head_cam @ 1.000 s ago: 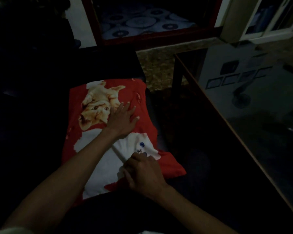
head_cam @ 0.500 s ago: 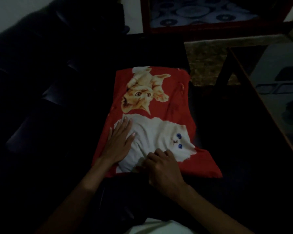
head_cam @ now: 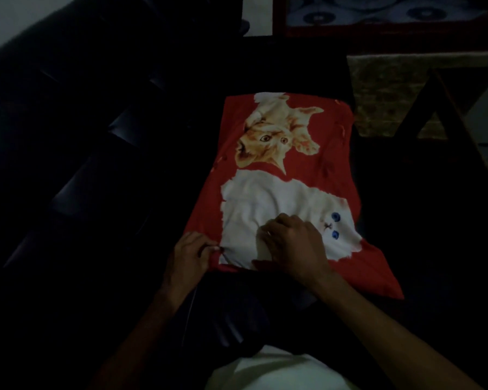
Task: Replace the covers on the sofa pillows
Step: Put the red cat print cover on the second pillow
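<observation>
A pillow in a red cover (head_cam: pixel 282 175) printed with an orange cat and a white cat lies flat on the dark sofa seat in front of me. My left hand (head_cam: pixel 190 256) pinches the near left corner of the cover between thumb and fingers. My right hand (head_cam: pixel 293 243) sits on the near edge over the white cat, its fingers curled into the fabric. The room is very dim.
The dark sofa back (head_cam: pixel 76 153) runs along the left. A dark glass-topped table (head_cam: pixel 462 142) stands to the right, with patterned floor (head_cam: pixel 392 88) beyond it. A red-framed opening (head_cam: pixel 378 26) lies at the top. My white shirt (head_cam: pixel 268 370) shows at the bottom.
My left hand slid from lying flat on the cover down to its near left corner and now pinches it. The right hand stayed at the near edge. The view shifted closer.
</observation>
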The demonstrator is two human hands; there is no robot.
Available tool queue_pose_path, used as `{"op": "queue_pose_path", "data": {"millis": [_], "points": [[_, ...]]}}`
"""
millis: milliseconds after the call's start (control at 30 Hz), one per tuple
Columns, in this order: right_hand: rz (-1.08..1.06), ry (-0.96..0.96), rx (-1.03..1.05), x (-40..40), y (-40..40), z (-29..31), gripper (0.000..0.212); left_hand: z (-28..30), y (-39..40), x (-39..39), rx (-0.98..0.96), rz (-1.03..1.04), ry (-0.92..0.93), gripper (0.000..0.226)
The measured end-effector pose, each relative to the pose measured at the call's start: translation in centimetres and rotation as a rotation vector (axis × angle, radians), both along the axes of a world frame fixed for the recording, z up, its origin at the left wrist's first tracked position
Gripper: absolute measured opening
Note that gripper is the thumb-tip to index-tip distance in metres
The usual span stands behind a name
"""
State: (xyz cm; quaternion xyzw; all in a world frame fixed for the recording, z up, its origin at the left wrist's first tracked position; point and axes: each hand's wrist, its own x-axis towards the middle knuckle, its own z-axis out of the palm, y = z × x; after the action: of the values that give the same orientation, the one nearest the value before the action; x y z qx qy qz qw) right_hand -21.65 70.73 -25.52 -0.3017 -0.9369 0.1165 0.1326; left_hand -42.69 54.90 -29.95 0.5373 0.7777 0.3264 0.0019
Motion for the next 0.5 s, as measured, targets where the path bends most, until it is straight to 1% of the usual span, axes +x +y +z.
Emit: {"op": "queue_pose_path", "data": {"millis": [67, 167, 233, 300, 333, 433, 467, 500], "points": [[0.000, 0.066, -0.035, -0.2, 0.2, 0.1, 0.038, 0.8, -1.0, -0.7, -0.025, 0.026, 0.028, 0.020], [-0.005, 0.126, -0.036, -0.5, -0.1, -0.3, 0.007, 1.7, -3.6, -1.3, -0.061, 0.120, 0.006, 0.014], [0.003, 0.100, -0.056, -0.8, -0.5, -0.6, 0.005, 1.8, -4.2, -1.5, -0.138, 0.146, -0.064, 0.007], [-0.032, 0.136, -0.093, -1.1, -0.3, -0.4, 0.006, 1.9, -3.7, -1.6, -0.231, 0.119, -0.117, 0.006], [-0.060, 0.178, -0.097, -1.2, 0.1, -0.1, 0.009, 2.2, -3.1, -1.7, -0.245, 0.111, -0.128, 0.009], [-0.187, 0.284, -0.028, -1.4, 2.0, 0.5, 0.023, 3.1, -0.2, -2.2, -0.130, 0.205, -0.234, 0.018], [-0.248, 0.299, -0.014, -1.4, 2.7, 0.6, 0.030, 3.2, 1.0, -2.5, -0.110, 0.240, -0.274, 0.024], [-0.307, 0.295, -0.011, -1.2, 3.3, 0.4, 0.038, 3.4, 2.1, -2.8, -0.131, 0.260, -0.308, 0.031]]}}
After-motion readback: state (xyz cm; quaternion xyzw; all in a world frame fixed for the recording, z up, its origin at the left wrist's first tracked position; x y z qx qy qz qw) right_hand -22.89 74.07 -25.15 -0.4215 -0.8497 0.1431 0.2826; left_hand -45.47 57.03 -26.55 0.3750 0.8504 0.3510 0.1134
